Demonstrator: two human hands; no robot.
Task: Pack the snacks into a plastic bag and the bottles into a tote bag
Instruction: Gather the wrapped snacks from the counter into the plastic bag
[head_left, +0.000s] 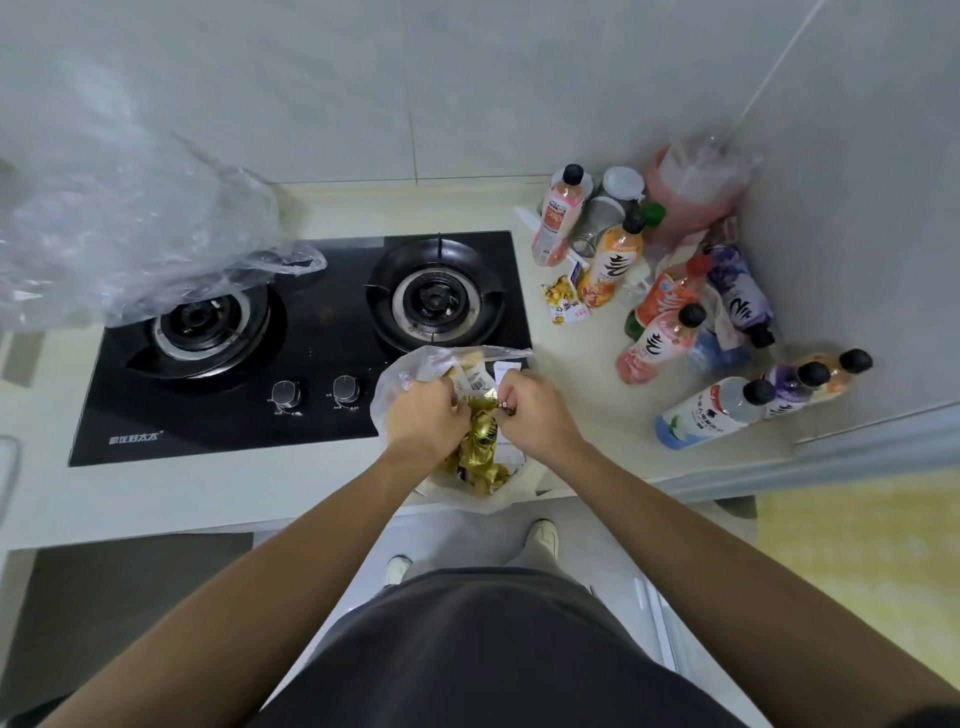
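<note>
A clear plastic bag (402, 379) sits at the counter's front edge, right of the stove knobs. Gold-wrapped snacks (480, 436) and white packets lie inside it. My left hand (423, 413) grips the bag's left rim. My right hand (535, 410) pinches the right rim, with a small dark wrapped piece at its fingertips. One yellow snack packet (563, 299) lies loose on the counter to the right of the stove. Several drink bottles (657, 343) stand and lie in the right corner. No tote bag is in view.
A black two-burner gas stove (311, 332) fills the counter's middle. A large crumpled clear plastic sheet (130, 218) covers the left rear. A pink bagged container (691, 192) and glass jars (602, 218) stand in the back right corner by the wall.
</note>
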